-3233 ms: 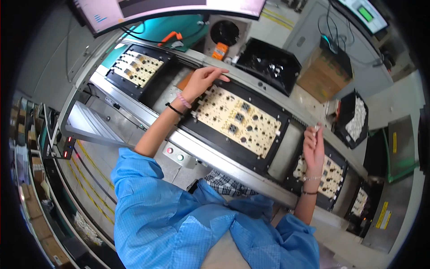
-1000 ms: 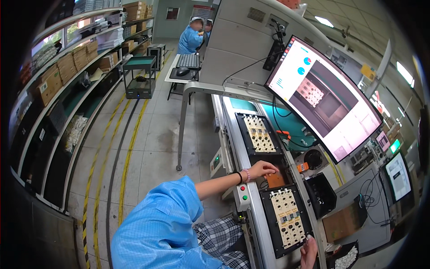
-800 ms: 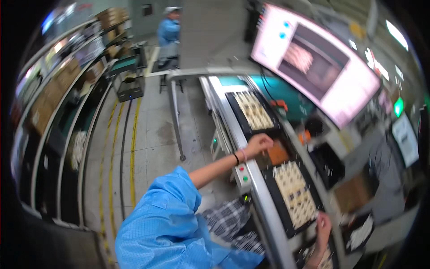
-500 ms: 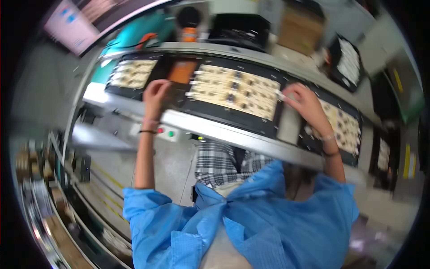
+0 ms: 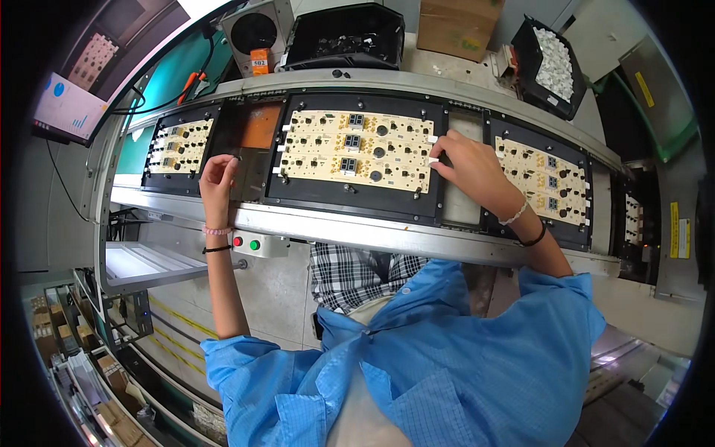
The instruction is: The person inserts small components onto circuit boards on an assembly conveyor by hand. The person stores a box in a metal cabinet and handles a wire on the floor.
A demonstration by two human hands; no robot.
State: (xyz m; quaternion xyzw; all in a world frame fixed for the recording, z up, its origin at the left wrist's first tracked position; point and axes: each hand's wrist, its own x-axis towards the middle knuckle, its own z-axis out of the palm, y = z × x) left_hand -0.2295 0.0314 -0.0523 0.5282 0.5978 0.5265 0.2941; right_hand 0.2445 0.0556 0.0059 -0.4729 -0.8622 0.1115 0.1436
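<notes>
A black carrier frame (image 5: pixel 350 195) holds a cream circuit board panel (image 5: pixel 320 144) in three strips, with black displays, round black parts and white connectors on its edges. At the panel's right edge, my right hand (image 5: pixel 473 170) pinches a small white connector (image 5: pixel 433 161) between thumb and forefinger. My left hand (image 5: pixel 217 182) hovers by the gap left of this carrier, its fingers bent and fingertips together. Whether anything tiny is between them does not show. Similar panels sit in carriers to the left (image 5: pixel 180 145) and right (image 5: pixel 547 181).
Behind the metal rail stand a black bin of dark parts (image 5: pixel 346 45), a cardboard box (image 5: pixel 458 28) and a black bin of white connectors (image 5: pixel 555 67). An orange plate (image 5: pixel 261 127) lies between carriers. Red and green buttons (image 5: pixel 246 243) sit below the front rail.
The view has turned and shifted, so the carriers appear further left and more level. My right fingers have come closer onto the panel's right edge. My left hand stays beside the gap.
</notes>
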